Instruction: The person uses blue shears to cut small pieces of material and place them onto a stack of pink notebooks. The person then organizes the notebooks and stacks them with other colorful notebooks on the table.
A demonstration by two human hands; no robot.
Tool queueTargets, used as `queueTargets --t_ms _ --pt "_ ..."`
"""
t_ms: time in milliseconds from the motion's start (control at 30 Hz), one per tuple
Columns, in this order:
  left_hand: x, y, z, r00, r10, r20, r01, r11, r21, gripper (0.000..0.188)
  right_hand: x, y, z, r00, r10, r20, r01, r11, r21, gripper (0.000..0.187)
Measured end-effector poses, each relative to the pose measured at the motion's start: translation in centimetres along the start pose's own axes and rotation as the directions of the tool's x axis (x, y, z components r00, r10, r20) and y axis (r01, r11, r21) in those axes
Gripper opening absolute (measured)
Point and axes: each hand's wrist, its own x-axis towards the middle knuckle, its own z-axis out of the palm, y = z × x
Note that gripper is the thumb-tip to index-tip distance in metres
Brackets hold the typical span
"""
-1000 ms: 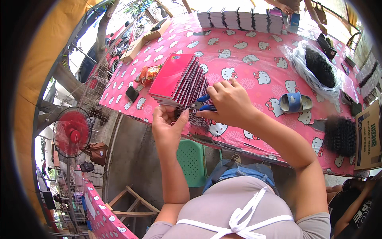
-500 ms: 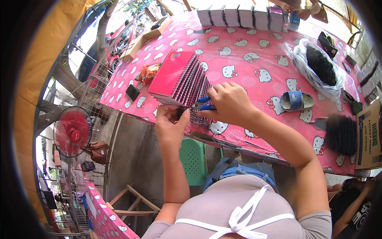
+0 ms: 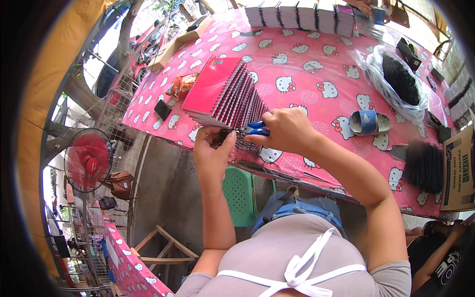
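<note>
A leaning stack of red spiral notebooks sits at the table's near left edge, its bound spines turned to the right. Beneath its near corner, my left hand pinches a dark, curly piece of spiral binding between thumb and fingers. My right hand is wrapped round blue-handled pliers that point left. Their metal jaws meet the binding close to my left thumb. Exactly what the jaws grip is too small to make out.
Bound notebooks line the far edge, near another person's hands. On the right lie a plastic bag of black coils, a blue slipper, more coils and a cardboard box. A green stool stands below the table.
The pliers' handles have come closer together, and the jaws are nearer my left thumb. My left hand keeps its pinch in nearly the same place.
</note>
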Motion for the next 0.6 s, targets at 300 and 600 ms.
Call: queueTargets --t_ms 300,600 --pt "-0.1 0.0 0.1 0.993 -0.114 -0.013 0.112 0.988 -0.105 0.038 -0.9 1.4 1.6 0.929 -0.172 -0.327 0.111 0.974 -0.198 0.058" --pt "-0.1 -0.3 0.0 0.991 -0.136 0.007 0.136 0.988 -0.068 0.036 -0.1 0.3 0.7 1.0 -0.027 -0.001 0.027 0.998 -0.063 0.056"
